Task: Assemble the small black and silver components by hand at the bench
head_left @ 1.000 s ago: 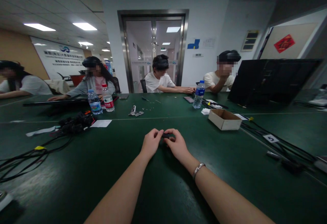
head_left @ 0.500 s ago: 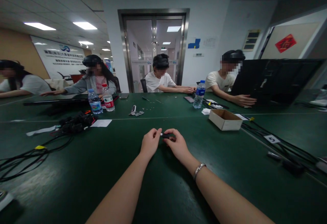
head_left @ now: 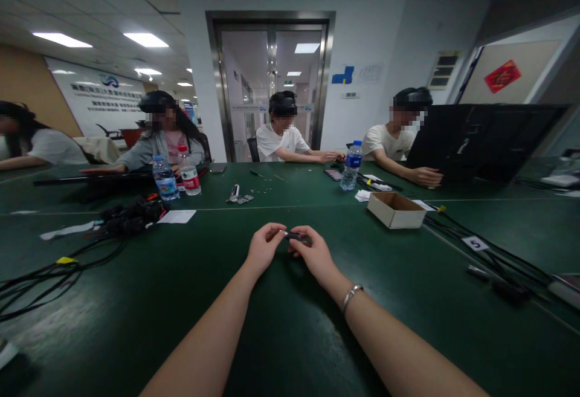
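Observation:
A short, slim black object with a silvery end (head_left: pixel 292 235) lies across between my two hands, over the green table (head_left: pixel 290 312). My left hand (head_left: pixel 265 246) pinches its silvery left end between thumb and fingers. The black right part is gripped by my right hand (head_left: pixel 312 249), whose fingers curl around it and partly hide it. It is too small for me to tell its exact kind. A silver bracelet (head_left: pixel 351 298) circles my right wrist.
An open cardboard box (head_left: pixel 396 219) stands right of my hands, near cables (head_left: pixel 489 252). Bottles (head_left: pixel 165 177), (head_left: pixel 351 166) stand farther back. Black gear (head_left: pixel 129 219) and white paper (head_left: pixel 177 216) lie left. Several people sit across the table; a large black panel (head_left: pixel 484 143) stands at right.
My left fingers have shifted their pinch on the silvery end, and my right thumb now lies along the black part. The view has moved slightly.

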A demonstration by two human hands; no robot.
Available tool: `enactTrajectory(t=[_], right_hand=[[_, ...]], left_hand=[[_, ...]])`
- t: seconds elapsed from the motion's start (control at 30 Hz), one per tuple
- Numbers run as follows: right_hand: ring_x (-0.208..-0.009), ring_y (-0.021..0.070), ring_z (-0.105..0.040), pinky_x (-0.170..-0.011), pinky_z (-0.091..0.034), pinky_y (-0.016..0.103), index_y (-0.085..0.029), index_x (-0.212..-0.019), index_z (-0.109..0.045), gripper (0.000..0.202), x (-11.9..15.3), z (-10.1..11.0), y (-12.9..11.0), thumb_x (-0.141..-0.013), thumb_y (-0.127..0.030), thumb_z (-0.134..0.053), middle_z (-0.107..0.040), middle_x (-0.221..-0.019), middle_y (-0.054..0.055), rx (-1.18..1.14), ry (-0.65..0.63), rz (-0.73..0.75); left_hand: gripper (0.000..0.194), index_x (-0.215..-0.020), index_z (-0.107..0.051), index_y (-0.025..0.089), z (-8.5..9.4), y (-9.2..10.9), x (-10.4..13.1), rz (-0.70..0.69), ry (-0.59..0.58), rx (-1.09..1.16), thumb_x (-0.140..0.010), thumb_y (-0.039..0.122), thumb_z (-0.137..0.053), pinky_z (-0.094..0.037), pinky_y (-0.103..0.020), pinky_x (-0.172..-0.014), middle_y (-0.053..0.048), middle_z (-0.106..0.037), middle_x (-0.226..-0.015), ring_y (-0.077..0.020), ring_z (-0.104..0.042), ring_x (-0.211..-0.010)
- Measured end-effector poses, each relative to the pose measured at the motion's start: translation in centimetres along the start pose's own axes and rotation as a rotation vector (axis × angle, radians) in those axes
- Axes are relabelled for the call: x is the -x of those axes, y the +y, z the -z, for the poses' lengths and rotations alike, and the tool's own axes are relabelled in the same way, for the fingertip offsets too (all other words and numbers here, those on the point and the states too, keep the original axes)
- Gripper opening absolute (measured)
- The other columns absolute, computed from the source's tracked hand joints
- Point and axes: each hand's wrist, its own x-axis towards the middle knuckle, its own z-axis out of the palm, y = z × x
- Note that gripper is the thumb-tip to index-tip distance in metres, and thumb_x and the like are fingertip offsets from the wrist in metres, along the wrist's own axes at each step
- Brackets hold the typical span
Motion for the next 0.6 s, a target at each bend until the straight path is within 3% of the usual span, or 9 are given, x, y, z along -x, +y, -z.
enactTrajectory(t=[0.3,0.6], right_hand=[[-0.052,0.0123,-0.059,-0.05,-0.047,0.023,-0.015,-0.091,-0.062,0.032,-0.33,0.15,0.0,-0.072,-0.041,-0.065,-0.06,-0.063,0.0,-0.003,-0.034,-0.008],[-0.039,0.008,-0.047,-0.04,-0.036,0.02,-0.016,-0.079,-0.056,0.043,-0.56,0.5,0.23,-0.078,-0.059,-0.052,-0.052,-0.05,-0.005,0.045,-0.076,-0.048]], left_hand=[[0.024,-0.089,-0.066,0.015,0.44,0.57,0.04,0.043,-0.019,0.049,-0.072,0.031,-0.067,-0.049,-0.036,-0.088,-0.007,-0.069,-0.091,-0.0191,-0.064,-0.09],[0.027,-0.09,-0.064,0.015,0.33,0.07,-0.1,0.036,-0.084,0.134,-0.07,0.032,-0.071,-0.047,-0.036,-0.094,-0.008,-0.069,-0.097,-0.0187,-0.064,-0.095]])
